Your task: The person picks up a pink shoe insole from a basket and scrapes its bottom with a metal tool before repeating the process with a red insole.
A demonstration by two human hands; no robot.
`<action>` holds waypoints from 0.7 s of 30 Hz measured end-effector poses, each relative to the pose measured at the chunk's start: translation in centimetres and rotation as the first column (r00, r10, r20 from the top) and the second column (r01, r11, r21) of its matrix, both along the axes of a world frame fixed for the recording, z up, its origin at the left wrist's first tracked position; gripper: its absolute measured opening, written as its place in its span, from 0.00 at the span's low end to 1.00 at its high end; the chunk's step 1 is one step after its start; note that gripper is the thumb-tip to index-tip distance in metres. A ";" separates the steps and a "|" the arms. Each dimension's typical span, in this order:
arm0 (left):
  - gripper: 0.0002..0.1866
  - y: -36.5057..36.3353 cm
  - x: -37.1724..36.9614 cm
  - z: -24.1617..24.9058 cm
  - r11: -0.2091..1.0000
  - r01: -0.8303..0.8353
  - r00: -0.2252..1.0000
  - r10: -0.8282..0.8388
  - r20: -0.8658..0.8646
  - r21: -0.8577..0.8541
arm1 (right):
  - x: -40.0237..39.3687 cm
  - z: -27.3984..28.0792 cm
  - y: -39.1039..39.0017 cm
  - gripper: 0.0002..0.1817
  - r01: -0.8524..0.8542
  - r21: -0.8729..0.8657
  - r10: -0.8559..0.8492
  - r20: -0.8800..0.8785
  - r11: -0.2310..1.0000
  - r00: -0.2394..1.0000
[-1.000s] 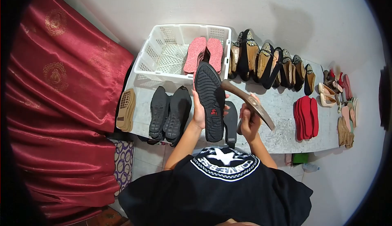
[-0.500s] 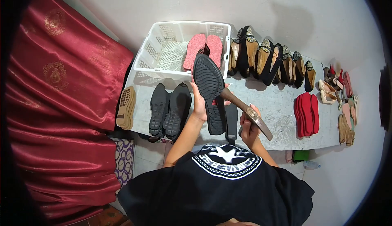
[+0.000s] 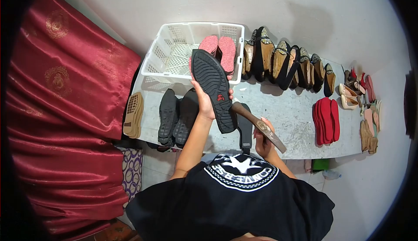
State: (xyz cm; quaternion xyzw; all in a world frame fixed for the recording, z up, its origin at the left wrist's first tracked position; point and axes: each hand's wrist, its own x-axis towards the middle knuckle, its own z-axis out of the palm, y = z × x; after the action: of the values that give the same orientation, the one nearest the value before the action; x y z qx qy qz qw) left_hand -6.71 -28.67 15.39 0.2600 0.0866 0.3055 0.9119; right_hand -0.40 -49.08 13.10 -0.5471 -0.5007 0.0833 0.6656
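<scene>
The left hand point(image 3: 204, 103) grips a black sole point(image 3: 213, 88), tread up, just in front of the basket point(image 3: 174, 58). Nearer the body, the right hand point(image 3: 262, 137) is closed round a hammer point(image 3: 257, 125), whose head touches the sole's heel end.

Matt black rubber shoe sole point(image 3: 212, 86) with ribbed tread; beside it, a worn wooden tool point(image 3: 259, 125). Behind the sole, a white plastic lattice basket point(image 3: 167, 62). Rough, scuffed grey bench point(image 3: 291, 119); glossy red satin cloth point(image 3: 65, 97).

Pale wall point(image 3: 305, 5), grey worktable point(image 3: 296, 119), red curtain point(image 3: 65, 101) at left.
</scene>
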 end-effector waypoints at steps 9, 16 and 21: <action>0.50 0.8 0.1 0.7 0.994 -0.101 0.995 0.100 -0.011 -0.042 | 0.2 0.2 -1.4 0.21 0.046 -0.155 -0.032 0.091 0.987 0.995; 0.49 1.7 0.2 0.9 0.984 -0.153 0.986 0.157 0.049 -0.090 | -0.6 -0.1 -1.5 0.22 0.052 -0.118 -0.035 0.143 0.992 0.989; 0.47 1.9 0.4 0.7 0.956 -0.290 0.956 0.292 0.037 -0.043 | -0.2 1.1 -1.2 0.24 0.005 -0.221 0.041 0.206 0.975 0.978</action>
State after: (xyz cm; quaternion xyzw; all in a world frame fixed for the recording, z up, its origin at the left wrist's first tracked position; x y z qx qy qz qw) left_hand -6.31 -26.81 16.13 0.2207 0.1100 0.4403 0.8634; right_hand -0.65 -50.24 14.17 -0.6187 -0.5607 0.0863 0.5435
